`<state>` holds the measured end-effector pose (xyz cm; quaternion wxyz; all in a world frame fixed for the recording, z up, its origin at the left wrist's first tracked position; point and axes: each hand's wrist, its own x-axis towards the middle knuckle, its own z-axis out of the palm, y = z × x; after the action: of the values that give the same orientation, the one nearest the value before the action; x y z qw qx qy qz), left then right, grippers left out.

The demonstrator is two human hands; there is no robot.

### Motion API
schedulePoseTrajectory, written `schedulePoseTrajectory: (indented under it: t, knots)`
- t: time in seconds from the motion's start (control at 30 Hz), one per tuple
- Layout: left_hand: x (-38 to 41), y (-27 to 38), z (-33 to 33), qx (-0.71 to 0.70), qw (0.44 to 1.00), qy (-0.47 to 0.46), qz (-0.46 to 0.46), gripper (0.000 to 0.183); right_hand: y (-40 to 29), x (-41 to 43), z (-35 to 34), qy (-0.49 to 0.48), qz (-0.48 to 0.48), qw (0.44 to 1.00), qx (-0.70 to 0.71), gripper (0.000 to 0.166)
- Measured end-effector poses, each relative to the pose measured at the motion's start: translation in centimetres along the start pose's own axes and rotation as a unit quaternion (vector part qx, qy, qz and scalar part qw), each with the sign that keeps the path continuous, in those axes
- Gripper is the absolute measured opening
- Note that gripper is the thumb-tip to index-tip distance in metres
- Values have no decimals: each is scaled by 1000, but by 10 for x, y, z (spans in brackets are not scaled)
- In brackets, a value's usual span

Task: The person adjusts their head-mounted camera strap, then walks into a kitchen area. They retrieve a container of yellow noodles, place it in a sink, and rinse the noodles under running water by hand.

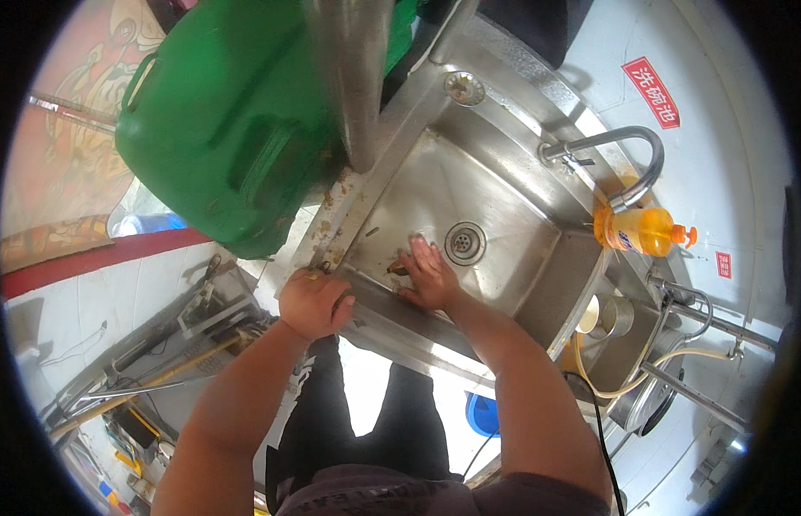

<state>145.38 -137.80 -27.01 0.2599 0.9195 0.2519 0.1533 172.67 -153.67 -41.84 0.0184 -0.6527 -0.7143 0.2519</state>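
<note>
A stainless-steel sink basin [504, 219] lies before me, with a round drain strainer [464, 243] in its floor. Down in the basin, my right hand [431, 277] is spread near the front wall, left of the drain, and holds nothing that I can see. Brown food scraps [398, 267] lie beside its thumb and index finger. A small dark scrap [373, 231] is farther left on the basin floor. My left hand [315, 302] rests curled on the front left corner of the rim; its palm side is hidden. Yellowish residue [327, 226] dots the left rim.
A large green plastic bin [220, 129] and a steel post [352, 84] stand left of the sink. On the right are a curved faucet [633, 132], an orange pump bottle [639, 231], and a smaller basin holding metal containers [615, 316]. A hose [633, 387] loops there.
</note>
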Motion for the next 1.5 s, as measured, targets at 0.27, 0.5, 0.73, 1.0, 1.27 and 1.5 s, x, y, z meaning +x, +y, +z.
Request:
schedulePoseTrajectory:
  t: [0.27, 0.5, 0.73, 1.0, 1.27, 1.5]
  knots:
    - [2, 2, -2, 22, 1000, 18, -1, 14, -32, 94, 0, 64, -90, 992, -63, 72]
    - [3, 5, -3, 20, 999, 26, 7, 14, -21, 71, 3, -52, -156, 983, 81, 46]
    - [1, 2, -1, -4, 999, 34, 9, 13, -5, 60, -18, 124, 233, 942, 206, 59]
    - [-1, 1, -2, 0, 1000, 21, 3, 15, -40, 73, -5, -46, -11, 994, 99, 60]
    - [-5, 0, -4, 18, 998, 60, 7, 15, -29, 39, 17, 93, 193, 949, 230, 53]
    - [-4, -2, 2, -7, 1000, 21, -4, 16, -53, 64, 52, -80, 156, 920, 351, 44]
